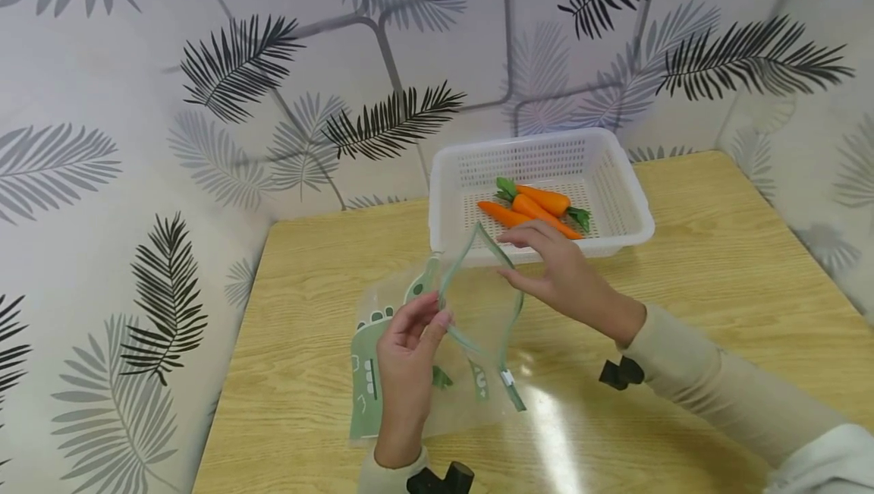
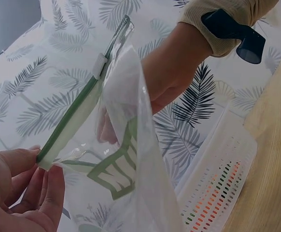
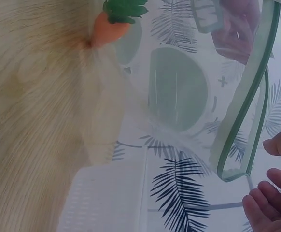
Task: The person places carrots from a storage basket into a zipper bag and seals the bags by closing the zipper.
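A clear zip bag (image 1: 369, 388) with a green dinosaur print is held above the table, its green-edged mouth spread wide. My left hand (image 1: 410, 357) pinches the near left edge of that mouth between thumb and fingers. Across from it, my right hand (image 1: 570, 274) stands with thumb and fingers apart, close beside the far right edge; the right wrist view shows its fingers off the green strip. The white slider (image 1: 507, 378) sits near the lower end of the zip. An orange carrot (image 3: 109, 31) with a green top shows at the bag in the right wrist view.
Behind the bag, a white perforated basket (image 1: 638, 228) holds several orange carrots (image 1: 536, 207) with green tops. It stands on a wood-grain table (image 1: 300, 304) against a leaf-patterned wall covering (image 1: 403, 46).
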Available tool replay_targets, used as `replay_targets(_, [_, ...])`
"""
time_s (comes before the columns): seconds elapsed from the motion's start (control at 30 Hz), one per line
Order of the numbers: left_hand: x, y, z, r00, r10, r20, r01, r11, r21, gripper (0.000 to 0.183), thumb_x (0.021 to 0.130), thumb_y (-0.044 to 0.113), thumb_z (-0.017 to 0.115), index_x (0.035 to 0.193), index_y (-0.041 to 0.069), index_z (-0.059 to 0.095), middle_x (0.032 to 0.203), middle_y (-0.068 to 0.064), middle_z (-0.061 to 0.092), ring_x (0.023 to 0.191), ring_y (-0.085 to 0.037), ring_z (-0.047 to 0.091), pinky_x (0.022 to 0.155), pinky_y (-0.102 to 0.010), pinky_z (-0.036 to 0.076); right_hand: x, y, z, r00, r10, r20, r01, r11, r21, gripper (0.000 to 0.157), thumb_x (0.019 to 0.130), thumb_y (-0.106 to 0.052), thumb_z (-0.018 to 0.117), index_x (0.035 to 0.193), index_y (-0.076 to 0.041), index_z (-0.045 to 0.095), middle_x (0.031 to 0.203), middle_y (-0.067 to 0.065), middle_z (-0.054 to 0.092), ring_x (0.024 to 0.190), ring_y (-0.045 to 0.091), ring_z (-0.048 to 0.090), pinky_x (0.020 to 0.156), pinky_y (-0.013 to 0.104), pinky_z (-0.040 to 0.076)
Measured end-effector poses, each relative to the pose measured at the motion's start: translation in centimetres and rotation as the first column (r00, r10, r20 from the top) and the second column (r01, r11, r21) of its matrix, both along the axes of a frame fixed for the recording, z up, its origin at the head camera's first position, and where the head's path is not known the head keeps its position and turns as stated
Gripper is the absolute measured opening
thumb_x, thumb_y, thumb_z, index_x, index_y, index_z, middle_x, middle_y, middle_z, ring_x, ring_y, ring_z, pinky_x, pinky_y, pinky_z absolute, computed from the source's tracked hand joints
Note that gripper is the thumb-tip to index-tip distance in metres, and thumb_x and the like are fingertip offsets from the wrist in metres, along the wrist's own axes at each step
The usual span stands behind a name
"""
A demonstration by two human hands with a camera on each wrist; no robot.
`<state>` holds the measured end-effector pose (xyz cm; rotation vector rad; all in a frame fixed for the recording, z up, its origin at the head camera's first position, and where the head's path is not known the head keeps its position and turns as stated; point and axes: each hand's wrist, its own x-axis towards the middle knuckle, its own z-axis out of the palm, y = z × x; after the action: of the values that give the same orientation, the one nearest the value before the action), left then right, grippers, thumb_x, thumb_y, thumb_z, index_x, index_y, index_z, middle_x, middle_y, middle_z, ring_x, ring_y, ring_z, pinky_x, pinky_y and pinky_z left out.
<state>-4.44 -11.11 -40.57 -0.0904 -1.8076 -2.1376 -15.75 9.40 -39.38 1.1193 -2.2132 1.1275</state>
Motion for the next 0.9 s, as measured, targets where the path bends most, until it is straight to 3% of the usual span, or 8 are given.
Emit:
replay_targets(0.27, [0.1,-0.2,0.1,1.0,0.01,0.01,-0.01,1.0,0.014,0.028,0.081,0.007,0.063,0.108,0.002,0.059,0.098,-0.018,0.057,0.088,-0.028,0.058,0.08,-0.034,0.049,-0.6,1.0,-0.1,1.0,0.008,0.027,-0.006,0.999,-0.045,0.036,0.075,-0.011,0.069,0.109,-0.009,0.057,0.108,0.0,0.054,0.097,0.013,0.051,0.082,0.028,0.045])
replay_targets(0.47, [0.8,-0.4,1.0,1.0,0.012,0.009,-0.012,1.0,0.006,0.028,0.082,0.006,0.062,0.109,0.002,0.058,0.101,-0.016,0.056,0.09,-0.028,0.058,0.081,-0.032,0.048,-1.4,1.9,-0.6,0.991,-0.036,0.128,0.042,0.998,-0.047,0.026,0.082,-0.016,0.063,0.108,-0.012,0.058,0.103,-0.005,0.054,0.093,0.009,0.052,0.079,0.024,0.045])
replay_targets(0.7, [1.9,-0.6,3.7,0.998,0.034,-0.053,-0.034,0.999,-0.016,0.025,0.082,-0.002,0.059,0.106,-0.005,0.057,0.094,-0.018,0.056,0.085,-0.029,0.059,0.077,-0.031,0.05,-3.1,3.2,-1.4,0.959,-0.092,0.268,0.098,0.995,-0.007,0.022,0.086,-0.016,0.058,0.107,-0.009,0.058,0.102,0.001,0.056,0.092,0.014,0.054,0.077,0.033,0.05])
replay_targets(0.9, [2.2,-1.0,4.3,0.996,0.034,-0.086,-0.036,0.999,-0.013,0.025,0.081,-0.004,0.059,0.106,-0.005,0.057,0.095,-0.019,0.056,0.085,-0.028,0.059,0.075,-0.031,0.05,-5.1,4.4,-2.3,0.909,-0.171,0.38,0.138,0.984,0.112,0.024,0.088,-0.019,0.055,0.109,-0.007,0.058,0.104,0.007,0.057,0.093,0.02,0.055,0.079,0.038,0.048])
